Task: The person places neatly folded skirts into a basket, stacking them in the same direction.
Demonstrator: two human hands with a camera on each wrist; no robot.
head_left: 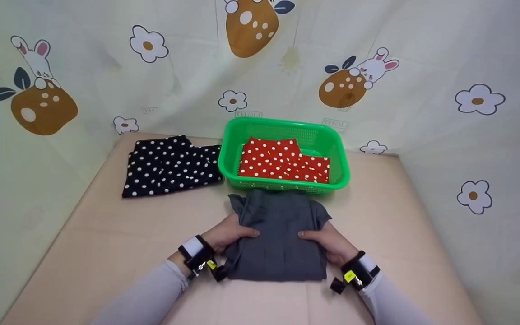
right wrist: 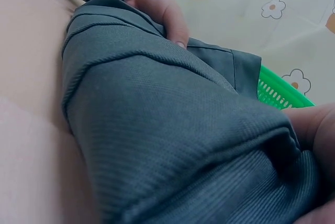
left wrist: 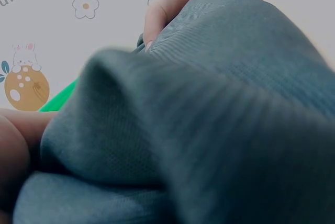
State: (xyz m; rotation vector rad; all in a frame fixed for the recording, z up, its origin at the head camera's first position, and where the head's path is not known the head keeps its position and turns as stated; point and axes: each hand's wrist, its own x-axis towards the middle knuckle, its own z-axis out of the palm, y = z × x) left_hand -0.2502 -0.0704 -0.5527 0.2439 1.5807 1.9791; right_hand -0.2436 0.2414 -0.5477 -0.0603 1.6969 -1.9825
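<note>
Head view: a green basket (head_left: 342, 158) stands at the far side of a pale table (head_left: 400, 234), close to a printed backdrop (head_left: 278, 97). Inside it lies a folded red dotted cloth (head_left: 269, 159); at its left, a folded black dotted cloth (head_left: 169, 167) reaches as far as the basket wall. Directly in front, a folded grey garment (head_left: 280, 246) lies between the two hands, its far end overlapping the basket's front wall in this view; contact cannot be told. The left hand (head_left: 233, 232) and right hand (head_left: 330, 241) grip its opposite sides, thumbs on top, the other fingers mostly hidden. The basket and black cloth bound the space ahead. The backdrop rises along the table's left, rear and right edges. Table surface extends outward from both forearms and on the basket's right. Wrist views: grey folds fill much of each foreground, with green plastic visible beyond.
</note>
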